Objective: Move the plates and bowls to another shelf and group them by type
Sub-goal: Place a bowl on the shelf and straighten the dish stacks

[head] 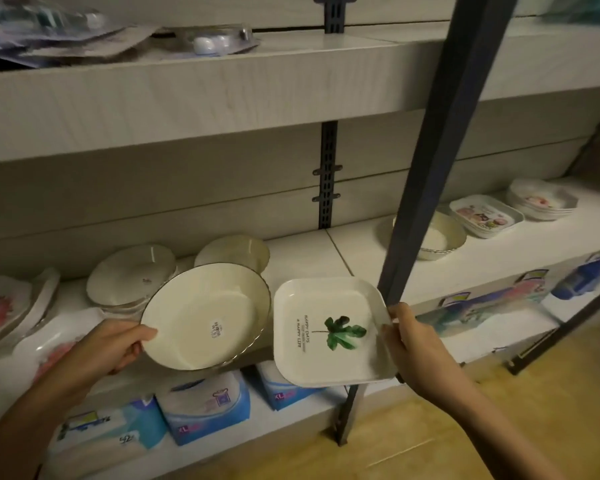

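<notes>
Item 1: round cream glossy bowl with a thin dark rim [205,317], price sticker on its inner base, tilted toward the camera. It is held in front of the white middle shelf [302,251], overlapping the shelf's front edge. Left hand [118,344]: grip pinches the near-left rim, thumb on top, fingers curled beneath.

Item 2: square white plate with rounded corners and a green leaf print [329,330], just right of the bowl; whether their edges touch cannot be told. Right hand [413,344]: grip clamps the plate's right edge, thumb on the inner face.

Clearance: dark metal upright post [440,150] slants across the shelf front, just beside the plate's right corner and the right hand. A bare stretch of shelf lies behind the plate.

Shelf stock, left of post: stack of round cream plates [132,275], plain cream bowl [232,252], red-flowered plates [4,306]. Right of post: round cream dish [437,237], rectangular white tray with cartoon prints [485,214], stack of white scalloped bowls [542,199].

Below: blue-and-white soft packs [205,407] on the lower shelf; pale wood floor [499,410]
</notes>
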`<state>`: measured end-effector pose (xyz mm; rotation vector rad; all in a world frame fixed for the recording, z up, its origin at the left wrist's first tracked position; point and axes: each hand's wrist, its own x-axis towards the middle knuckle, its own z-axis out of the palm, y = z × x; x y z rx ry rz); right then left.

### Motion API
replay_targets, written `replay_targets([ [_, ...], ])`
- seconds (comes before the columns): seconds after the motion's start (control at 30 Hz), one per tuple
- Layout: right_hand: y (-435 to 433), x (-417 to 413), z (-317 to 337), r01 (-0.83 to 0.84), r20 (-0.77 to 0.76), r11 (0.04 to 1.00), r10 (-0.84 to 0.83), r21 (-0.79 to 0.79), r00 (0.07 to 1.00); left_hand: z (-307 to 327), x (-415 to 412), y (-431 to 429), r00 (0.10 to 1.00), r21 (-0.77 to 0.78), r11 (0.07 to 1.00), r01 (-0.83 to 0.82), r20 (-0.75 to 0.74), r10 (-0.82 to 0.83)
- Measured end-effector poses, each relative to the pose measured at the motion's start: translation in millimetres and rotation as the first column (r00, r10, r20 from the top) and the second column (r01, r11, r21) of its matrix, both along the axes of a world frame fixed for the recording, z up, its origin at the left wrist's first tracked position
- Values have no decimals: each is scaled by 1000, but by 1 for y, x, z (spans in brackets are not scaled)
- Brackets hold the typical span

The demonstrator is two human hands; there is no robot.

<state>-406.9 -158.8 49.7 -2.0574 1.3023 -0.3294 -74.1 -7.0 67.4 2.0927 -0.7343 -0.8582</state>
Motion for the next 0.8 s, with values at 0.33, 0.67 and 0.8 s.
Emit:
replay_targets([
  [0.33, 1, -164, 10, 25, -11, 999, -25, -29, 1000, -2, -153, 16, 996, -20, 999, 34, -85, -35],
  [0.67, -24, -306, 16, 230, -13, 973, -230, 9, 973, -13, -286, -47, 987, -23, 990, 138, -78, -140],
  [0.8, -54, -339, 17, 291, -2, 957, -291, 9, 957, -14, -320, -90, 984, -60, 986, 154, -85, -159],
])
